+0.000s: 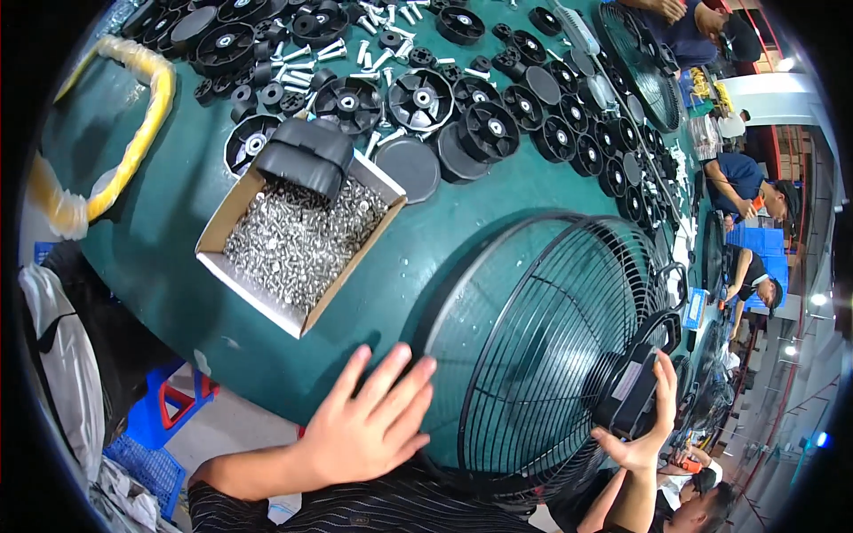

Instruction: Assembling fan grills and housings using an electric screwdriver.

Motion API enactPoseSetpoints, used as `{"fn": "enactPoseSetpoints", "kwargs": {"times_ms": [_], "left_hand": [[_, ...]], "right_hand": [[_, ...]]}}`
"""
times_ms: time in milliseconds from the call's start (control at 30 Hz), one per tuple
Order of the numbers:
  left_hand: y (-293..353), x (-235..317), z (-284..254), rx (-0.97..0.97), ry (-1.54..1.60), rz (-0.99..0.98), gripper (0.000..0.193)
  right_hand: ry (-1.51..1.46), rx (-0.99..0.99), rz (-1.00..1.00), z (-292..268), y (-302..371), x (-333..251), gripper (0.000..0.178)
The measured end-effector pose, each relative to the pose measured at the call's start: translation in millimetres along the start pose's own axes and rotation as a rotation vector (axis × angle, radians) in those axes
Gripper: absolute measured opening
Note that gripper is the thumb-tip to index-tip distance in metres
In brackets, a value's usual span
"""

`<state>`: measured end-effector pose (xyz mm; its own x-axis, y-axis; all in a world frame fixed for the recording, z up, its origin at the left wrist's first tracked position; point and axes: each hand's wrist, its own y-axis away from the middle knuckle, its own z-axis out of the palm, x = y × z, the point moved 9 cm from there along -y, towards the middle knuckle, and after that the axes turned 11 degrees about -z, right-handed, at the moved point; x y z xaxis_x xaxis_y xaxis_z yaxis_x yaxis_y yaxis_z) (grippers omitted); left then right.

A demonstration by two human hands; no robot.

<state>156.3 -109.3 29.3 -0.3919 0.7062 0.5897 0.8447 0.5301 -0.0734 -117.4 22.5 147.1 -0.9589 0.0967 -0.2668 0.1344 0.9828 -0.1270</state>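
Note:
A black fan (524,355) with a round wire grille lies on the green table, its boxy motor housing (629,391) facing up and right. My right hand (641,440) is at the near end of that housing, thumb on one side and fingers along the other, gripping it. My left hand (371,426) hovers by the table's near edge, left of the grille, fingers spread and holding nothing. Beyond it sits an open cardboard box (253,289) full of small metal screws (298,249). A black curved plastic cover (306,155) rests on the box's far side.
Black round wheel-like parts (489,131), flat discs (407,169) and silver bolts (298,75) crowd the table's far side. A yellow wrapped tube (142,133) curves at the left. Blue stools (160,409) stand below. Several people work along the right.

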Motion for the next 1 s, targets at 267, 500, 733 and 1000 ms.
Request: {"fn": "enactPoseSetpoints", "kwargs": {"times_ms": [267,500,733,1000], "left_hand": [[35,13,4,0.243,0.039,0.181,0.057],[39,13,9,0.292,0.067,0.226,0.054],[50,7,10,0.426,0.138,0.187,0.054],[39,5,10,0.372,0.128,0.095,0.074]], "right_hand": [[-0.024,-0.039,0.004,20,-7,-2,0.108],[0.068,-0.071,-0.01,14,-14,-17,0.109],[0.033,-0.11,-0.055,31,-20,-22,0.108],[-0.022,-0.064,-0.052,25,-15,-21,0.109]]}}
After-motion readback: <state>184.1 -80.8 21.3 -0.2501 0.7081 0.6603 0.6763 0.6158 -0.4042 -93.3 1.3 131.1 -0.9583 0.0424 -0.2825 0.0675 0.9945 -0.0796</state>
